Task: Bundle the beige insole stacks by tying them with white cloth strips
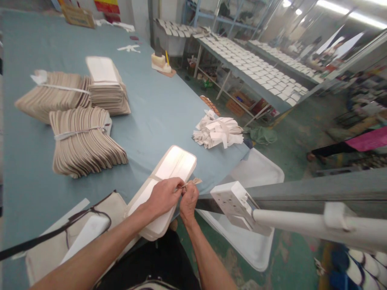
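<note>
A stack of pale, rounded flat pieces [177, 161] lies aslant at the table's near edge, partly overhanging it. A cloth strip [197, 181] passes around its middle. My left hand [165, 195] rests over the stack, its fingers pinching the strip. Close beside it, my right hand [189, 199] is closed on the same strip at the stack's right side, with a short end sticking out. What the fingertips form in the strip is too small to make out.
Tied bundles of similar pieces [87, 145] stand on the blue table [157, 108] at left. A heap of cloth strips [217, 129] lies near the right corner. A white socket box [231, 203] on a pipe juts in at right, above a white tray [260, 169].
</note>
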Demonstrator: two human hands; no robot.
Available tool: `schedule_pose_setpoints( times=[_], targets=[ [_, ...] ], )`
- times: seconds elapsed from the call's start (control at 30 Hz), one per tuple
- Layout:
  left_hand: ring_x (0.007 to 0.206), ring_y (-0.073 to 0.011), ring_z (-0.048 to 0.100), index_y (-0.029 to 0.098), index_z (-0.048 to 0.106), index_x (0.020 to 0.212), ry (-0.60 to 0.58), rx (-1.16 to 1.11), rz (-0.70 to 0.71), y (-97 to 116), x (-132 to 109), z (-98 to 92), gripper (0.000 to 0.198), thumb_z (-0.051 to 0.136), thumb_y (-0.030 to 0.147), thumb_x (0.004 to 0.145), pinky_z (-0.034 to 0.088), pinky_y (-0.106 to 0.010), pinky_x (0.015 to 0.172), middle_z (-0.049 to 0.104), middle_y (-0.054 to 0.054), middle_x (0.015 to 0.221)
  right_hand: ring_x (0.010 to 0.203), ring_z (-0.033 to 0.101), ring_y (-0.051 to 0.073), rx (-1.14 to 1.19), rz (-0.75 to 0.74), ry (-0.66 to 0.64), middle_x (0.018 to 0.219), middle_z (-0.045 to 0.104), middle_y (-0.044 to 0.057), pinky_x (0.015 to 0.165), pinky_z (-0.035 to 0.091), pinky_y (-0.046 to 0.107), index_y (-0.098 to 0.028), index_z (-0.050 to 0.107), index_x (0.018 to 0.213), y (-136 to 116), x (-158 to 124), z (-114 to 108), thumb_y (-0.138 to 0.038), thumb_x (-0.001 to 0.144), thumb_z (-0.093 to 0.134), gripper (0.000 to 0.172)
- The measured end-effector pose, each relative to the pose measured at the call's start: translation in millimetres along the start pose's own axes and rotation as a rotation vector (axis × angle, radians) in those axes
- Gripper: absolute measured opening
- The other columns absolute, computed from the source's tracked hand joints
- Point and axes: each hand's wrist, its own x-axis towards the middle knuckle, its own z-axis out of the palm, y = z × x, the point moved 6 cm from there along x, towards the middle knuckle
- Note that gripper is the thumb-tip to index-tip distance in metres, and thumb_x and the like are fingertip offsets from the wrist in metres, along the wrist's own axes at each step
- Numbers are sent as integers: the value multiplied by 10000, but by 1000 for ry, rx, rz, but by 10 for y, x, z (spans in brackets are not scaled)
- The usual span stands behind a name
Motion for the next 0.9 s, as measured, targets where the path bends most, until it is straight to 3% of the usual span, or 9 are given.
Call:
schedule_pose_setpoints(
  times=[0.2, 0.43, 0.63, 0.9],
  targets=[
    [852, -226, 669, 188, 730, 919, 26, -112, 38, 41, 25, 40, 202, 534, 236, 920, 438, -319, 768, 750, -56, 922, 685, 516, 210, 134, 134, 79, 661, 554, 42, 665, 456, 326, -252, 442, 723, 28, -17, -34, -456, 1036, 238, 425],
    [733, -199, 635, 174, 702, 775, 23, -277, 11, -62, 90, 41, 211, 565, 319, 844, 432, -295, 680, 712, -39, 768, 645, 477, 204, 245, 175, 77, 636, 505, 25, 631, 436, 342, -265, 399, 699, -52, -5, -79, -570, 1012, 274, 454],
    [512, -173, 581, 162, 656, 798, -116, -439, -40, -161, 130, 99, 303, 549, 445, 804, 438, -269, 522, 601, -10, 567, 644, 445, 178, 384, 234, 90, 667, 408, -22, 618, 424, 314, -265, 352, 743, -129, 9, -106, -657, 1011, 272, 482],
    [509, -154, 586, 165, 676, 780, -108, -411, -33, -185, 138, 114, 258, 580, 403, 807, 412, -236, 511, 620, -8, 584, 495, 211, 128, 708, 478, 142, 616, 198, -90, 433, 236, 242, -278, 201, 763, -154, -66, -105, -633, 1016, 197, 436]
  ],
)
